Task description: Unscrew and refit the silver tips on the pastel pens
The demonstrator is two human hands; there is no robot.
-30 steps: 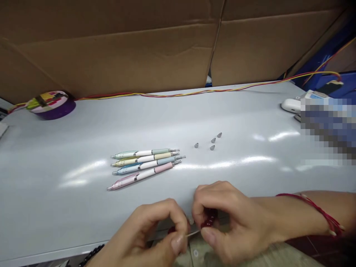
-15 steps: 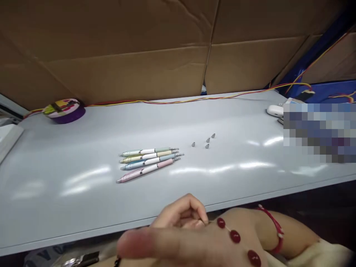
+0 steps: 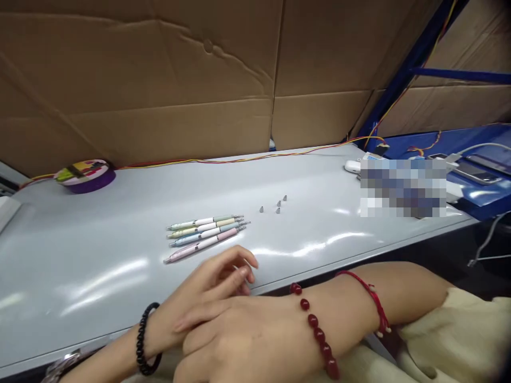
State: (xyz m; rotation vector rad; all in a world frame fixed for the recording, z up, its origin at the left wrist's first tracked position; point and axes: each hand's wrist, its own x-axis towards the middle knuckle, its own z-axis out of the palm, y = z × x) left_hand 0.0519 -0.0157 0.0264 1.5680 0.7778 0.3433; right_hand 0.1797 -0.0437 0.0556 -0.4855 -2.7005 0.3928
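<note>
1. The left hand point(image 3: 207, 290) lies at the near edge of the table point(image 3: 99, 266), fingers loosely spread and holding nothing, with its fingertips just short of the pens point(image 3: 205, 231).
2. The right hand point(image 3: 247, 346) lies across the left hand's wrist side, nearer the body than the pens; its fingers look relaxed and hold nothing that shows.
3. A red bead bracelet point(image 3: 315, 330) circles the right wrist, with a red cord point(image 3: 373, 303) farther up the forearm. A black bead bracelet point(image 3: 143, 340) sits on the left wrist.
4. The four pens lie side by side, touching or nearly so. Their long axes run left to right and tilt slightly away from the body towards the right.
5. Their open front ends point right, towards the four tips point(image 3: 275, 205), which lie loose a little way right of the pens.
6. Bare table stretches left of the pens as far as the tape roll point(image 3: 84, 174), and behind them up to the wire point(image 3: 239, 158) that runs along the foot of the cardboard point(image 3: 159, 80).
7. Right of the tips the table is bare as far as a blurred patch near the right edge.
8. The near edge runs just in front of the pens, under the left fingers.
</note>
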